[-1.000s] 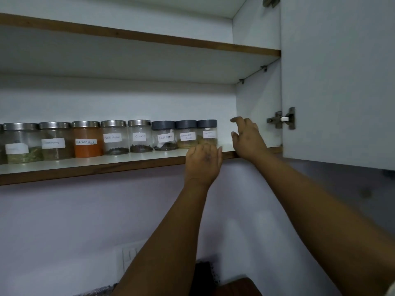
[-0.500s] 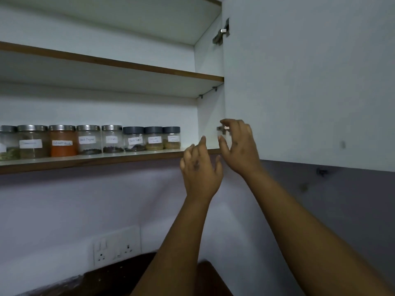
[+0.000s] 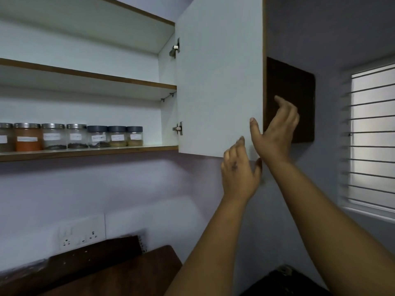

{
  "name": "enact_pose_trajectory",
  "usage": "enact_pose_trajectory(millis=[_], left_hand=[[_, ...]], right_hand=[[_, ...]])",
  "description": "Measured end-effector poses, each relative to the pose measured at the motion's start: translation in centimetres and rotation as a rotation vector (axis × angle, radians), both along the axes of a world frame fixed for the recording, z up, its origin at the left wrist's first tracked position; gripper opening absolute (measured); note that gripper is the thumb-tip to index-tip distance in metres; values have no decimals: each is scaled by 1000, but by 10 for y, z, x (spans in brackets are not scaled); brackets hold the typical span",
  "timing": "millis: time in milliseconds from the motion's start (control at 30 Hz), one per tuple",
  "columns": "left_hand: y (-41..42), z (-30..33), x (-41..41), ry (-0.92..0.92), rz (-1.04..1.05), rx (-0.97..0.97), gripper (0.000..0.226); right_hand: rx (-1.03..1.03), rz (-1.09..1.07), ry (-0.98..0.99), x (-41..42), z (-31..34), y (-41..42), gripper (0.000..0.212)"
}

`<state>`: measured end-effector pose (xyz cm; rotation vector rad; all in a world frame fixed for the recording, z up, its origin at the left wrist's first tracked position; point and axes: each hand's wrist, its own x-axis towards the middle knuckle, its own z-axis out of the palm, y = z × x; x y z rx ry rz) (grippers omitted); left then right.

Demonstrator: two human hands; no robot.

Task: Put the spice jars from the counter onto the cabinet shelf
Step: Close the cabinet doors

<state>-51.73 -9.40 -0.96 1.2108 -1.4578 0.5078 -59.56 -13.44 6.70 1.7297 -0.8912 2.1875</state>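
Head view: spice jars [image 3: 72, 136] line the cabinet shelf [image 3: 89, 151] at nine o'clock. At three o'clock, right hand [image 3: 275, 133] spread around the door [image 3: 220, 82] edge; left hand [image 3: 240, 174] spread beneath.

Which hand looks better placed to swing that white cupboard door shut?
Probably the right hand: its thumb and fingers straddle the white cabinet door's free edge. The left hand sits lower, by the bottom corner.
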Motion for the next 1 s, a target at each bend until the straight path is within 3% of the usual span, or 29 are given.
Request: enact_pose_trajectory(millis=[67,133,233,300,600,867,1000], left_hand=[[0,3,-11,-24,0,36,68],[1,8,-16,2,-28,88,65],[5,12,-14,32,-56,103,55],[11,9,-11,68,-71,121,52],[63,2,24,202,-97,5,46],[116,31,108,349,-73,-45,46],[132,39,138,238,61,-118,39]], right_hand=[[247,112,52,-8,2,-9,93],[519,255,137,-13,4,-16,105],[724,325,269,-12,-1,-15,75],[674,230,300,-9,-8,-12,58],[517,198,403,38,-19,52,33],[390,151,448,113,-22,110,26],[240,172,448,150,-26,118,41]])
